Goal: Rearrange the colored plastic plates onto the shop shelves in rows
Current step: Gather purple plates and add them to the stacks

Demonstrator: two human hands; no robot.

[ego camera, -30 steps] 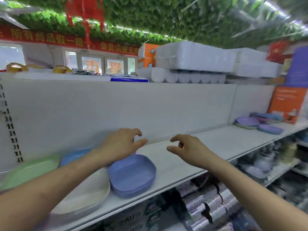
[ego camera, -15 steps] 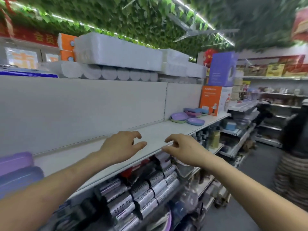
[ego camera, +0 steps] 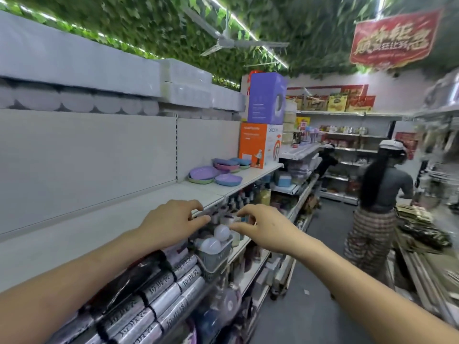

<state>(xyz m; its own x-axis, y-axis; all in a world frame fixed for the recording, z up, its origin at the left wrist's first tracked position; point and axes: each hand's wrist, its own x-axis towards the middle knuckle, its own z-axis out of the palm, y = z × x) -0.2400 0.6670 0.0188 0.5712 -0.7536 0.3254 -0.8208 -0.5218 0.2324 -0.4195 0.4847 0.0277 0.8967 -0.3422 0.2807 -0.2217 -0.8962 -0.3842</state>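
Plates [ego camera: 203, 173] nearer; left hand [ego camera: 171, 224] and right hand [ego camera: 265, 228] half-curled, holding nothing.

Colored plastic plates [ego camera: 216, 171] lie flat near the far end of the white shelf [ego camera: 119, 219]: a purple plate [ego camera: 202, 173] on a green plate [ego camera: 198, 181], a lilac plate [ego camera: 228, 179] just beside, pink-and-blue stacks [ego camera: 227, 165] behind

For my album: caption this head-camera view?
Empty left hand and right hand hover near white shop shelf; stacked purple plastic plates farther along.

Both bare arms reach forward. Left hand [ego camera: 171, 223] and right hand [ego camera: 264, 225] hover side by side, fingers loosely curled, holding nothing.
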